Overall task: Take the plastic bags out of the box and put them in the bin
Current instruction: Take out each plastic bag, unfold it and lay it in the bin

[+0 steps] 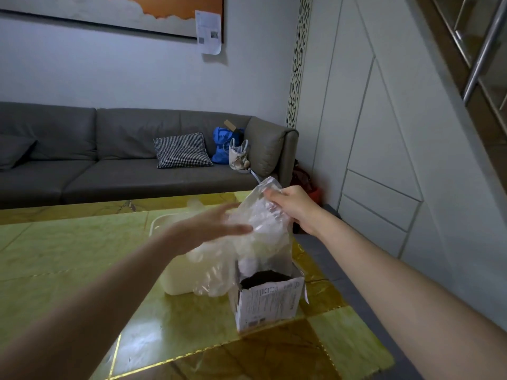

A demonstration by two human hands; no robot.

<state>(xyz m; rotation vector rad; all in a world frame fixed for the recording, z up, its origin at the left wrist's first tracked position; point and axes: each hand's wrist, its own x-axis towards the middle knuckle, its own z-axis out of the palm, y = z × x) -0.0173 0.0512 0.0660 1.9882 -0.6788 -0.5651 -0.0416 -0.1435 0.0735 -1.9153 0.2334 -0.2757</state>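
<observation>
A small white printed cardboard box [267,305] stands open on the glossy yellow table [68,256]. My right hand [295,207] pinches the top of a clear plastic bag [263,223] and holds it up above the box, its lower end still at the box mouth. My left hand [214,229], blurred, is spread with straight fingers against the bag's left side. A cream-white bin [178,275] stands just left of the box, with more clear plastic [211,272] draped over its near right side.
A grey sofa [123,165] runs behind the table with a checked cushion [182,150], a blue bag [223,144] and a small handbag [238,156]. White panelled cabinets fill the right side. The table's right edge runs close to the box.
</observation>
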